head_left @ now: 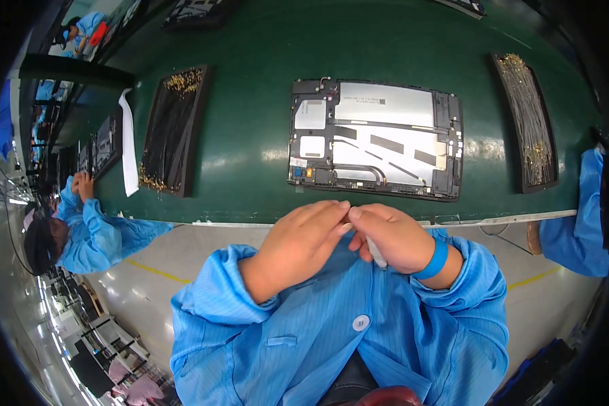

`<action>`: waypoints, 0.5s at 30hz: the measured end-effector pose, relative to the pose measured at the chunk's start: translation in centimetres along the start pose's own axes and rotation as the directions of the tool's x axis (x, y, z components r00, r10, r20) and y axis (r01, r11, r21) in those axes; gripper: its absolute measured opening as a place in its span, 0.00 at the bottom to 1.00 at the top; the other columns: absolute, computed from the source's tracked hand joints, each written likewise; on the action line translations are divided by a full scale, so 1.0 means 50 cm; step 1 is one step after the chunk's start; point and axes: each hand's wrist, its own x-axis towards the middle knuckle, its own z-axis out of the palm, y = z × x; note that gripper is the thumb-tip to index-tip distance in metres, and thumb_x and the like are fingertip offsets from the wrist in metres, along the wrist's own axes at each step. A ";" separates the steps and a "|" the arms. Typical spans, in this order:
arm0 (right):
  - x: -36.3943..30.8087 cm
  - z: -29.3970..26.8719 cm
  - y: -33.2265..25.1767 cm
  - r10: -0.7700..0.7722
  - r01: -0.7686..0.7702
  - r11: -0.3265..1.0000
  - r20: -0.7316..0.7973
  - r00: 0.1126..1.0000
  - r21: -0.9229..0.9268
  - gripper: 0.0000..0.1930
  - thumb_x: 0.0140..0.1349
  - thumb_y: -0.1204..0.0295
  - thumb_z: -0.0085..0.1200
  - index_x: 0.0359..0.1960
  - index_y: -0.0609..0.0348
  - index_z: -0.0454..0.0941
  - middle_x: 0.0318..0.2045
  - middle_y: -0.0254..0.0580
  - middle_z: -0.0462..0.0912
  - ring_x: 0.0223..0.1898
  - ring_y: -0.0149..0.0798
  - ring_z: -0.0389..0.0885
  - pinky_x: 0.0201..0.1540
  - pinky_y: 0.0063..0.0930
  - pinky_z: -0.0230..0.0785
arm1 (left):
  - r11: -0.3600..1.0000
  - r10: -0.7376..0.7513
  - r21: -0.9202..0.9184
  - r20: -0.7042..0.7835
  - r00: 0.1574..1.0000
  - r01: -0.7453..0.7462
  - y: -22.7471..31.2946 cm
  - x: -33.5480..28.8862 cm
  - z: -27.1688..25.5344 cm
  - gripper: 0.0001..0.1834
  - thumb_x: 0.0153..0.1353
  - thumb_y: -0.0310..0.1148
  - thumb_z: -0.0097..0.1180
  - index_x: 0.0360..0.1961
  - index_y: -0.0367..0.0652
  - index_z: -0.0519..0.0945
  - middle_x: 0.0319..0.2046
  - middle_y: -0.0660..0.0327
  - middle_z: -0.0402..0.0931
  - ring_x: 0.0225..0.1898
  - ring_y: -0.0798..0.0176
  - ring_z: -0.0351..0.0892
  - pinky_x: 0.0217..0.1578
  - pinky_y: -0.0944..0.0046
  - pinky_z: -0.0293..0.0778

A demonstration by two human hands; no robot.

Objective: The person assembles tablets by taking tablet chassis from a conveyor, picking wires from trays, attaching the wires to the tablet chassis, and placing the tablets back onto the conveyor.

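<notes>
My left hand point(301, 242) and my right hand point(400, 238) meet at the fingertips in front of my chest, just off the table's near edge. Both are closed, with fingers pressed together; anything between the tips is hidden. From beneath my right fingers a slim whitish piece point(377, 256) sticks out, its kind unclear. A blue band point(434, 261) circles my right wrist. Beyond the hands, an opened tablet housing point(386, 101) lies flat on the table, showing silver plates, black strips and ribbon cables. Neither hand touches it.
On the green table point(250, 135), a black tray of dark cables with gold ends point(169, 128) stands left, and another tray of grey cables point(531, 122) right. A white strip point(127, 145) lies farther left. Co-workers in blue sit at left point(98, 233) and right point(578, 230).
</notes>
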 end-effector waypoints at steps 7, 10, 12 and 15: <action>0.009 -0.010 0.004 0.013 -0.010 0.996 -0.031 0.999 0.090 0.19 0.55 0.57 0.42 0.34 0.62 0.71 0.23 0.36 0.71 0.20 0.25 0.66 0.22 0.16 0.60 | 0.996 0.079 0.058 -0.146 0.986 -0.071 -0.017 0.005 0.019 0.10 0.42 0.26 0.54 0.30 0.39 0.73 0.24 0.58 0.71 0.27 0.57 0.71 0.26 0.64 0.68; 0.003 -0.014 -0.010 -0.021 0.061 0.976 -0.187 0.982 0.209 0.18 0.55 0.59 0.43 0.36 0.64 0.70 0.24 0.37 0.72 0.21 0.26 0.66 0.22 0.16 0.60 | 0.966 0.167 0.240 -0.287 0.943 -0.098 -0.032 0.026 0.033 0.10 0.41 0.26 0.54 0.28 0.40 0.73 0.24 0.60 0.70 0.30 0.57 0.69 0.29 0.63 0.67; 0.002 -0.012 -0.028 -0.031 0.118 0.944 -0.274 0.961 0.308 0.18 0.55 0.60 0.44 0.37 0.64 0.69 0.25 0.38 0.72 0.22 0.26 0.67 0.23 0.15 0.60 | 0.949 0.150 0.307 -0.252 0.956 -0.068 -0.047 0.028 0.042 0.10 0.41 0.26 0.54 0.28 0.40 0.73 0.25 0.60 0.69 0.35 0.56 0.67 0.36 0.60 0.64; 0.011 -0.004 -0.045 -0.287 0.424 0.862 -0.423 0.860 0.278 0.18 0.58 0.63 0.40 0.45 0.62 0.63 0.34 0.39 0.72 0.29 0.31 0.69 0.27 0.20 0.64 | 0.933 0.111 0.358 -0.189 0.976 -0.036 -0.058 0.024 0.046 0.09 0.43 0.28 0.53 0.29 0.40 0.73 0.28 0.61 0.70 0.39 0.56 0.65 0.42 0.59 0.60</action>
